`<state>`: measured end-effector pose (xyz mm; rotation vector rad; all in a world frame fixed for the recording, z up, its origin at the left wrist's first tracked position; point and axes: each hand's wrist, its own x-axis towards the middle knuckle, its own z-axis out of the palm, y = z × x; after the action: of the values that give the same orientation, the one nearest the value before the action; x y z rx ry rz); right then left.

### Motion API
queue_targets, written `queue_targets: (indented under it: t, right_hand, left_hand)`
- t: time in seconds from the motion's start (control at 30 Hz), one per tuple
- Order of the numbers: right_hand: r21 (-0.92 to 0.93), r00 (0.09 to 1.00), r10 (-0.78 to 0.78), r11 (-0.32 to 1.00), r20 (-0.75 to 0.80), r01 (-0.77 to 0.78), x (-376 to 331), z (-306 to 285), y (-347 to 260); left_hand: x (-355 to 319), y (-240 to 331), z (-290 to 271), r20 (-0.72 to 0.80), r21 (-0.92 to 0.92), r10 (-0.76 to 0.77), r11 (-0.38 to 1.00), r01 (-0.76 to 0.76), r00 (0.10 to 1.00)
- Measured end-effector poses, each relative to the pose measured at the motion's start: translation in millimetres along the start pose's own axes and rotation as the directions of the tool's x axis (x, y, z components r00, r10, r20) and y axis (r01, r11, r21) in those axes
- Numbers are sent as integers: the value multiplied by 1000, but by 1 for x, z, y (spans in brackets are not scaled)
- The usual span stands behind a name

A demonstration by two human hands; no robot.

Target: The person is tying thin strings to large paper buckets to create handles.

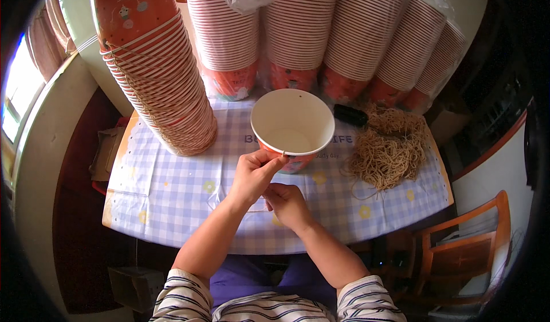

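So, watching from my end, the bucket (293, 124) is standing mouth-up on the counter (172, 202), right in front of me, near the middle. My left hand (252, 176) has its fingers pinched at the near rim, thumb up by a short bit of cord (284, 152). My right hand (289, 204) is just below, fingers curled in, but I honestly can't tell if they're gripping anything; whatever's in there is hidden.

Looks to me like cord work at the rim. Tips, for what it's worth: pinch right beside the cord so the wall doesn't buckle, go lightly because paper will probably crease, and pull along the cord's line, not sideways, or the rim might tear. A dark dot on the far rim looks like a matching hole, so I'd mind the bucket's turn.

The twine pile (392, 153) on the right is pretty tangled, so I'd tease strands out singly. Corded stack (157, 87) is off left.
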<state>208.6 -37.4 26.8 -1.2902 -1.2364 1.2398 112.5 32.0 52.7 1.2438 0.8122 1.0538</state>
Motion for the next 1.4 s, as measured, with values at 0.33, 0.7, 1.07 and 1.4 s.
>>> queue_targets:
  t: [0.33, 0.7, 1.07, 1.4]
  right_hand:
    - [-63, 1000, 20, 998, 16, -19, 2, -3, 2]
    - [-48, 1000, 13, 999, 15, -12, 1, -1, 2]
    - [236, 982, -105, 962, -158, 141, 3, -11, 9]
    - [-563, 479, -746, 664, -462, 492, -2, -37, -10]
  left_hand:
    - [0, 3, 6, -27, 12, 20, 1000, -19, 999]
    - [-1, 0, 1, 2, 12, 13, 1000, -13, 1000]
    - [-3, 2, -30, 52, -4, -106, 994, 106, 993]
    - [-9, -5, -30, 470, 170, -212, 974, 148, 857]
